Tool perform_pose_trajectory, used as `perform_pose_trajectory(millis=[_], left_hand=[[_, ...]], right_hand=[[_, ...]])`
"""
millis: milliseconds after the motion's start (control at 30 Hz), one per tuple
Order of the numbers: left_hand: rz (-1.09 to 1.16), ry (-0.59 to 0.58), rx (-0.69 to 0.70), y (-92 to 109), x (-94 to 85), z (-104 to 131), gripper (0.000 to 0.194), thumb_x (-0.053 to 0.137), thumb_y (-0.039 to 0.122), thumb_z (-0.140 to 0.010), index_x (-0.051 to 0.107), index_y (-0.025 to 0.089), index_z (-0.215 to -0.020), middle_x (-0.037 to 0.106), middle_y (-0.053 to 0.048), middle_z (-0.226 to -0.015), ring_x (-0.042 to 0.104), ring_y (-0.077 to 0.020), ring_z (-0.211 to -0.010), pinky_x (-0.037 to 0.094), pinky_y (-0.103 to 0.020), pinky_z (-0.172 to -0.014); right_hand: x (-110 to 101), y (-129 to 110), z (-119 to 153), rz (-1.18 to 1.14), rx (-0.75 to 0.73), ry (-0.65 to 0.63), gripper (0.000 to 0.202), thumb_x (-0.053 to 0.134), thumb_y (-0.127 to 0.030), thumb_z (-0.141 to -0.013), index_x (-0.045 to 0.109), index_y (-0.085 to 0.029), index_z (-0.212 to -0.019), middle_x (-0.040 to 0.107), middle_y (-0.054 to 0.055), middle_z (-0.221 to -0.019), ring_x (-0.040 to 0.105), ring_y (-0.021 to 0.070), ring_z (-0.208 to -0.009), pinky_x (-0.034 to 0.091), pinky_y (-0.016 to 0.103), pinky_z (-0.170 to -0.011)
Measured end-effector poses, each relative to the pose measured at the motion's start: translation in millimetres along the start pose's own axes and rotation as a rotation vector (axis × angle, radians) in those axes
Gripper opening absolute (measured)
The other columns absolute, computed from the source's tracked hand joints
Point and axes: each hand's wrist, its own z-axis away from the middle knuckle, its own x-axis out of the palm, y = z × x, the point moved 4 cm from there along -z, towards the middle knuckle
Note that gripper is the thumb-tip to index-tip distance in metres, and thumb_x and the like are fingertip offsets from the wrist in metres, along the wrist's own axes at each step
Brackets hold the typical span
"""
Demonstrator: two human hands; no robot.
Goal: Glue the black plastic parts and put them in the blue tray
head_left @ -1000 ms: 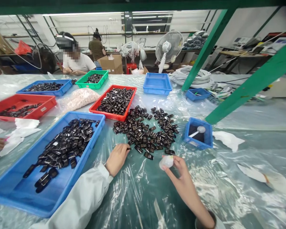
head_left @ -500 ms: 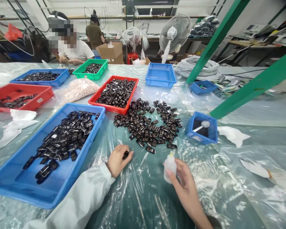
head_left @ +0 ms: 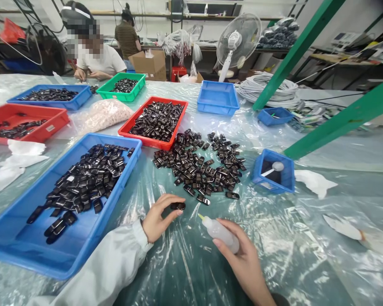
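Over tabletop (head_left: 175, 272): left hand (head_left: 157, 219) pinches black casing (head_left: 178, 206), right hand (head_left: 247, 255) grips squeeze bottle (head_left: 222, 235). Loose pile (head_left: 194, 173) likely pending; blue-tray casings (head_left: 94, 178) perhaps done.

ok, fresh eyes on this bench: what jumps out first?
Likely the loose heap of black parts mid-table, beside the fuller red tray. Then the large blue tray at left, partly filled with similar parts. Nearest, the left hand pinches one black part; the right hand holds a whitish bottle, yellow tip angled toward that part.
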Motion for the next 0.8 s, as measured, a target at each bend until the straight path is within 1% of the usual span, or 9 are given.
perform_pose_trajectory(millis=[100, 267, 567, 700, 800], left_hand=[[0.041, -0.004, -0.006, 2.4, -0.4, 0.7, 0.024, 0.056, 0.036, -0.09, 0.062, 0.019, -0.106, 0.064, -0.008, -0.101, 0.057, -0.0218, -0.097, 0.045, -0.038, -0.087], [0.073, -0.023, 0.006, 7.1, 1.6, 3.2, 0.021, 0.056, 0.033, -0.091, 0.063, 0.02, -0.106, 0.062, -0.008, -0.101, 0.056, -0.0209, -0.097, 0.043, -0.037, -0.088], [0.081, -0.046, 0.039, 10.7, 3.3, 5.9, 0.019, 0.056, 0.028, -0.091, 0.062, 0.021, -0.108, 0.06, -0.007, -0.101, 0.055, -0.0212, -0.097, 0.043, -0.037, -0.088], [0.08, -0.061, 0.057, 12.7, 4.0, 6.5, 0.019, 0.056, 0.028, -0.091, 0.063, 0.021, -0.108, 0.06, -0.008, -0.101, 0.054, -0.0215, -0.097, 0.044, -0.037, -0.087], [0.086, -0.063, 0.069, 13.6, 5.8, 8.4, 0.019, 0.058, 0.028, -0.09, 0.063, 0.022, -0.108, 0.06, -0.007, -0.1, 0.055, -0.021, -0.096, 0.044, -0.037, -0.086]], right_hand=[[0.1, 1.6, 1.1, 0.02, -0.001, -0.012, 0.025, 0.07, -0.028, -0.075, 0.07, -0.027, -0.101, 0.071, 0.005, -0.101, 0.067, 0.0229, -0.089, 0.056, 0.029, -0.076], [0.8, 2.4, 1.4, 0.036, 0.007, -0.024, 0.025, 0.07, -0.029, -0.076, 0.071, -0.025, -0.101, 0.071, 0.007, -0.101, 0.067, 0.0251, -0.09, 0.055, 0.034, -0.078], [2.9, -3.5, -3.2, 0.018, -0.021, -0.089, 0.028, 0.068, -0.022, -0.078, 0.069, -0.032, -0.104, 0.069, 0.0, -0.101, 0.066, 0.0193, -0.09, 0.054, 0.025, -0.075], [0.3, -7.7, -5.6, 0.021, -0.022, -0.106, 0.029, 0.071, -0.021, -0.076, 0.069, -0.031, -0.103, 0.069, 0.001, -0.101, 0.066, 0.0186, -0.09, 0.054, 0.022, -0.074], [-2.3, -8.9, -7.7, 0.008, -0.01, -0.067, 0.03, 0.07, -0.022, -0.076, 0.065, -0.029, -0.105, 0.071, 0.0, -0.096, 0.068, 0.0163, -0.082, 0.055, 0.019, -0.069]])
